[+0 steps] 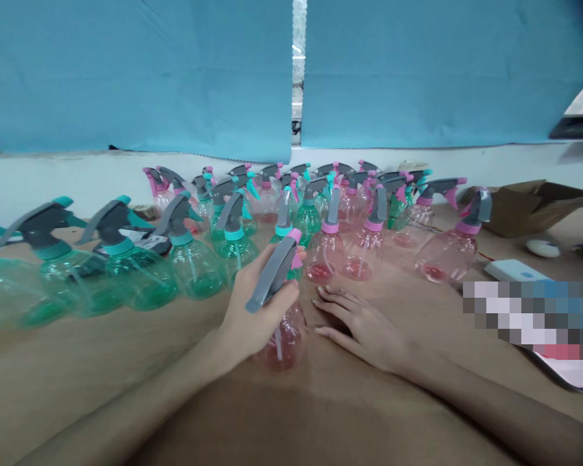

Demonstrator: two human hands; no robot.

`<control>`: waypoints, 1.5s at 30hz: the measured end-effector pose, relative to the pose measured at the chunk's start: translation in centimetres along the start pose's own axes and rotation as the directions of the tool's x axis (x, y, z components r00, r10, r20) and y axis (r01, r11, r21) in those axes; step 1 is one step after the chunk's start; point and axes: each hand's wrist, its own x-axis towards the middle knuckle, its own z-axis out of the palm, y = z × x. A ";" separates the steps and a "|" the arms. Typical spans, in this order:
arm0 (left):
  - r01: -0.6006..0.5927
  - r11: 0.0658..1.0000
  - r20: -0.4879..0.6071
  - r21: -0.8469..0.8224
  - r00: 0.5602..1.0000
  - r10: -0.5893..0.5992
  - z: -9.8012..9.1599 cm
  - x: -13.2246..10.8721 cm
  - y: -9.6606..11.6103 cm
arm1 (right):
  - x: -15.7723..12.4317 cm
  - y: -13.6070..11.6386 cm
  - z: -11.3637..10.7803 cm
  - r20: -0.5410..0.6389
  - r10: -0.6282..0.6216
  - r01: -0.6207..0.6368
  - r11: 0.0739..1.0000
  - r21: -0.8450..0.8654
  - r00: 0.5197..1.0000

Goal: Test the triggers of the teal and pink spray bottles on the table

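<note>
That left hand (243,304) has its fingers wrapped round the neck of a pink spray bottle (282,349), the right hand (364,327) beside it, fingers loosely spread on the table (53,378), and I'd worry a careless forward push could topple the standing bottles (325,260) just behind

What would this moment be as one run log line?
left hand: holds pink bottle near top | right hand: palm down on table | beyond: green bottles, other pink bottles
</note>
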 end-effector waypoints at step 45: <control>-0.014 1.000 0.049 -0.014 0.999 0.015 -0.1 0.1 0.0 | 0.1 0.0 -0.1 0.004 0.002 -0.003 1.000 0.013 1.000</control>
